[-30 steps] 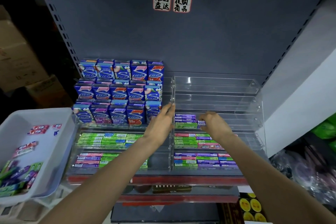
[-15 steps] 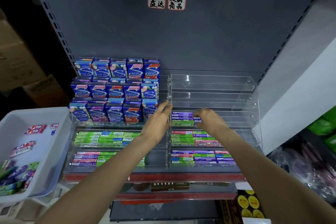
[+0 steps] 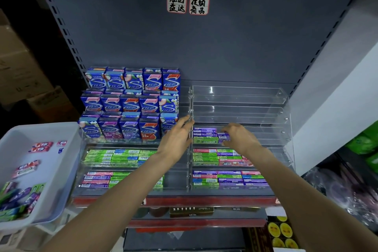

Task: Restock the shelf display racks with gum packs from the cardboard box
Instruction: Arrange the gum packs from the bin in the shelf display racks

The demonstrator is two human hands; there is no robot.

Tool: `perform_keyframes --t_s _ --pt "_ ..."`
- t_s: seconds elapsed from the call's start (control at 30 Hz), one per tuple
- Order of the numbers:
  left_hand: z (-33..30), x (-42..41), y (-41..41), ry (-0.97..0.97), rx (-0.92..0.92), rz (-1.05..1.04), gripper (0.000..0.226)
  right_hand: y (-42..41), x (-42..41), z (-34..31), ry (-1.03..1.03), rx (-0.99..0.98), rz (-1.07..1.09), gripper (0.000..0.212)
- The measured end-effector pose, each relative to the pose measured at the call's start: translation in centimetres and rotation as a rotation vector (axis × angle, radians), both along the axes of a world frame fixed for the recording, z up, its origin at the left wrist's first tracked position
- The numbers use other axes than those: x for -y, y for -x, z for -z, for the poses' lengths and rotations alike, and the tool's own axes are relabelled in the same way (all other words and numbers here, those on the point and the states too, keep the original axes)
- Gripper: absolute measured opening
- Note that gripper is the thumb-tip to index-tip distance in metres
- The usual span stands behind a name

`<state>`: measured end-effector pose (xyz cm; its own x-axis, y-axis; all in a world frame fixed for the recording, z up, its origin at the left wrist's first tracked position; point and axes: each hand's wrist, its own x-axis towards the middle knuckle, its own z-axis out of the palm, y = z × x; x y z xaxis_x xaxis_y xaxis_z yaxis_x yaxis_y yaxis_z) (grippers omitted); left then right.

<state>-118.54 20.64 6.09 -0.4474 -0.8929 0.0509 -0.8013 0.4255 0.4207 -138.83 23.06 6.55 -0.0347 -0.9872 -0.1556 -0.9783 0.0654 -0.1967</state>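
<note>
R hand (image 3: 241, 139) pinches a slim purple gum pack (image 3: 223, 135) at the middle tier of the clear acrylic stepped rack (image 3: 284, 120), just beside a purple-and-green stack (image 3: 204, 135). L hand (image 3: 176, 139), fingers straight, rests vs the rack's centre divider (image 3: 191, 108). More packs lie in the white plastic tray (image 3: 67, 161) at left.

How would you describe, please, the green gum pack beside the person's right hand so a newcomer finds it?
Find the clear acrylic rack on the right. Its third tier from the bottom holds one short stack by the right hand. The green Doublemint pack lies at the bottom, the only green one under purple packs.
</note>
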Motion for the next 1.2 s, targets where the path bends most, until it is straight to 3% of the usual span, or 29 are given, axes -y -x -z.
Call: perform_keyframes --t_s 0.3,0.53,0.93,1.2 --pt "-0.9 0.1 -1.9 0.092 -0.027 -0.001 0.044 -2.3 -0.1 -0.7 0.115 -0.025 -0.036 0.049" --pt "-0.5 0.2 -1.1 0.006 0.032 0.048 0.052 -1.4 0.0 0.1 -0.019 -0.018 0.043 0.049" --pt "0.2 0.3 -0.4 -0.008 -0.018 0.032 0.059 -1.3 0.1 1.1 0.035 0.002 0.047 0.039" --pt "0.2 0.3 -0.4 -0.021 -0.024 0.022 0.059 -1.2 0.7 0.4 -0.035 0.032 0.029 0.045"
